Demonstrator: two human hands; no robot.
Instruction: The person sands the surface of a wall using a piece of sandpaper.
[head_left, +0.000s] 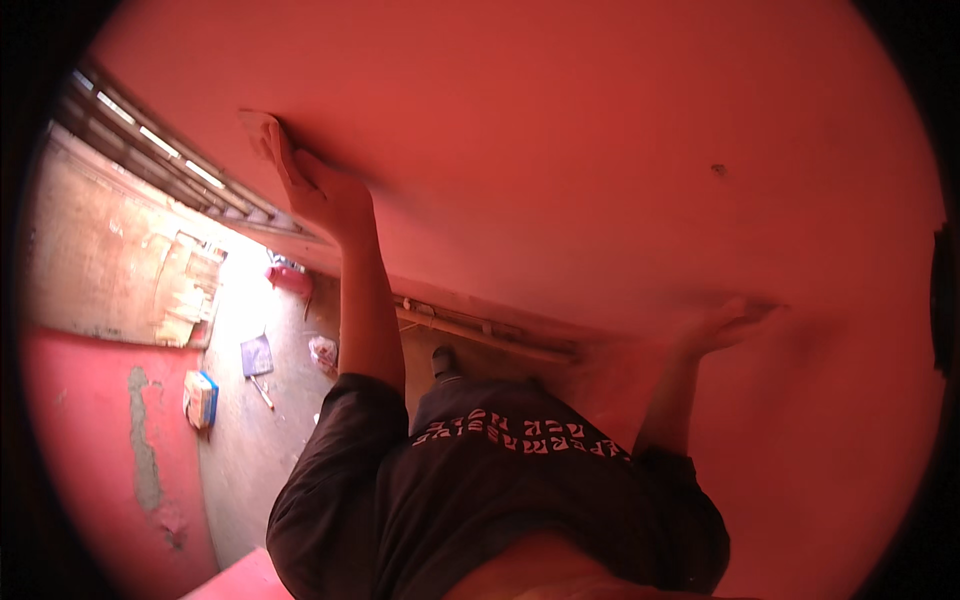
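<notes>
A red painted wall (525, 150) fills most of the view in front of me. My left hand (322, 191) is raised against it at the upper left. Between its fingers and the wall is a thin, flat sheet (259, 124), possibly sandpaper; the red light hides its material. Lower on the right, my right hand (716, 326) is at the wall, blurred, with its fingers pointing right. Whether it holds anything thin cannot be made out.
Wall pipes (487, 335) run low below my arms. Barred window slats (161, 142) are at the left. On the floor lie a purple dustpan-like object (256, 356), a plastic bag (322, 352) and a pink container (289, 280). A box (200, 400) stands by the left wall.
</notes>
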